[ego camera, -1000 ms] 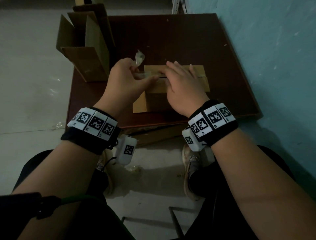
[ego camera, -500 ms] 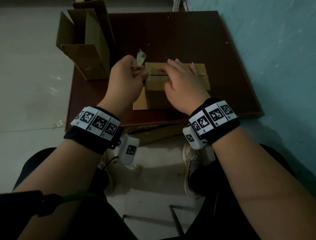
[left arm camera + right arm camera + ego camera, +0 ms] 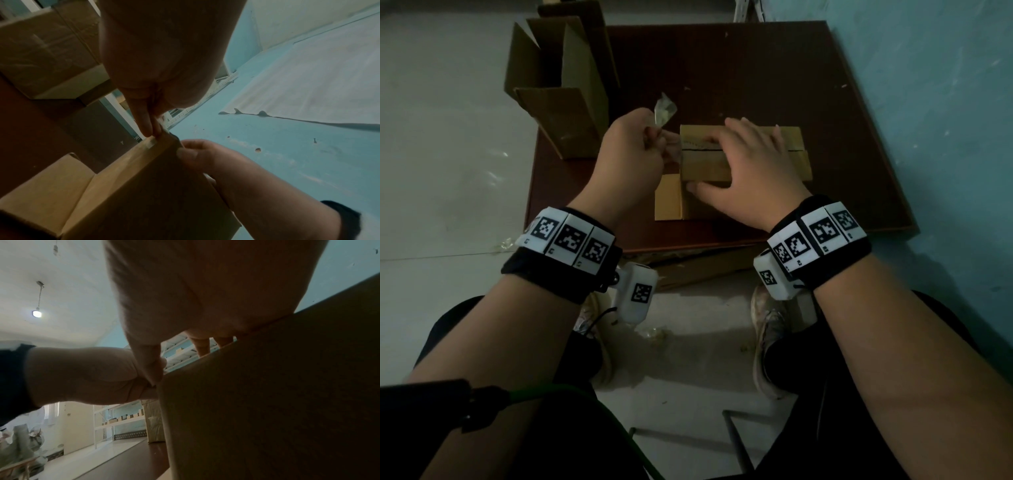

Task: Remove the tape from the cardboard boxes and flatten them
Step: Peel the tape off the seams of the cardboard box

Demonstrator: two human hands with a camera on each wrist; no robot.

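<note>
A small cardboard box [image 3: 799, 161] lies on the dark brown table [image 3: 722, 68], its top seam showing a dark slit. My left hand [image 3: 654, 137] sits just left of the box and pinches a strip of clear tape [image 3: 665, 110], whose crumpled end sticks up above the fingers. The left wrist view shows the fingertips [image 3: 153, 129] pinching at the box's upper corner, where tape [image 3: 151, 143] still clings to the box [image 3: 144, 194]. My right hand [image 3: 750, 164] lies flat over the box top, thumb on the near face. The right wrist view is filled by the box [image 3: 267, 402].
An opened, upright cardboard box [image 3: 561, 96] stands at the table's far left corner. Flat cardboard [image 3: 705, 267] lies under the table's near edge. A blue wall [image 3: 928, 102] runs close along the right. Tape scraps [image 3: 506, 243] lie on the pale floor.
My left hand has drawn the tape a little to the left, off the box's left end. My right hand has slid right along the top, its thumb now spread onto the near face.
</note>
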